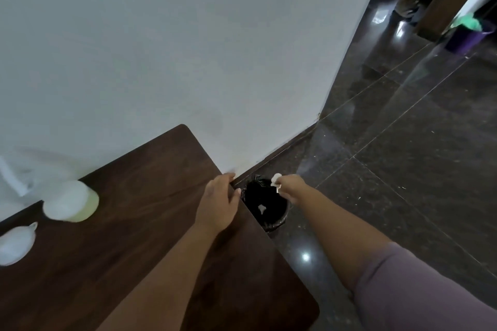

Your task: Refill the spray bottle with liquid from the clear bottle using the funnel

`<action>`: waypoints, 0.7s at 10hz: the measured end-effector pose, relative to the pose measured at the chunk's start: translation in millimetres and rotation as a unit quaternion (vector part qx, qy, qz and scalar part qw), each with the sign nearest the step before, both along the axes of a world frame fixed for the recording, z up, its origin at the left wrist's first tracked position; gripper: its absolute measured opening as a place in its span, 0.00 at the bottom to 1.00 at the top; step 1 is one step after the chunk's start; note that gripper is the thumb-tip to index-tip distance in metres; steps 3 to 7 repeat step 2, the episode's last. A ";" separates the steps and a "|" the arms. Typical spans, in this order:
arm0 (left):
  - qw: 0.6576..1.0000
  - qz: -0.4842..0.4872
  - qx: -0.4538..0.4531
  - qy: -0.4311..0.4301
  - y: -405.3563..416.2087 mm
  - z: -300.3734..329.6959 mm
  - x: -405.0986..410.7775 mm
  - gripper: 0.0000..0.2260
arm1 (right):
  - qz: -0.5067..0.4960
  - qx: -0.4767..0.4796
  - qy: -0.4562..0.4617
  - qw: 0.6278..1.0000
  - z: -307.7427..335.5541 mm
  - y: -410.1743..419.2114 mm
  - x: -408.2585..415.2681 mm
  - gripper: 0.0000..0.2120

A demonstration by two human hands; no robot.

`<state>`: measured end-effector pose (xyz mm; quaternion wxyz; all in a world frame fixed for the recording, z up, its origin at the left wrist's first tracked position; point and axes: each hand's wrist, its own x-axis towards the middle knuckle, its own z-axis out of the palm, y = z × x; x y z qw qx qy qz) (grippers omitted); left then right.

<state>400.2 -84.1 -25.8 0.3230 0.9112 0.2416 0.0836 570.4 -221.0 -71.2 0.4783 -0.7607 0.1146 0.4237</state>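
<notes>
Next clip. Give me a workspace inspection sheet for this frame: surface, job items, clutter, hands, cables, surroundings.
Surface: dark wooden table against a white wall.
Job's things: blurred clear bottle with pale liquid and white funnel on the table; spray bottle not identifiable.
Clutter: white scrap inside black-lined bin.
Hands: left hand rests on the table edge; right hand pinches white wad over the bin.
Cables: nothing seen.
Surroundings: glossy dark tiled floor; purple bucket far right.
</notes>
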 end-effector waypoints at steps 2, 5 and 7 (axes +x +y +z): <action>1.000 0.026 0.009 -0.012 8.6 -11.9 2.9 0.16 | 0.019 -0.022 0.027 0.999 -28.0 14.9 9.0 0.09; 1.000 0.026 0.009 -0.012 8.6 -11.9 2.9 0.16 | 0.019 -0.022 0.027 0.999 -28.0 14.9 9.0 0.09; 1.000 0.026 0.009 -0.012 8.6 -11.9 2.9 0.16 | 0.019 -0.022 0.027 0.999 -28.0 14.9 9.0 0.09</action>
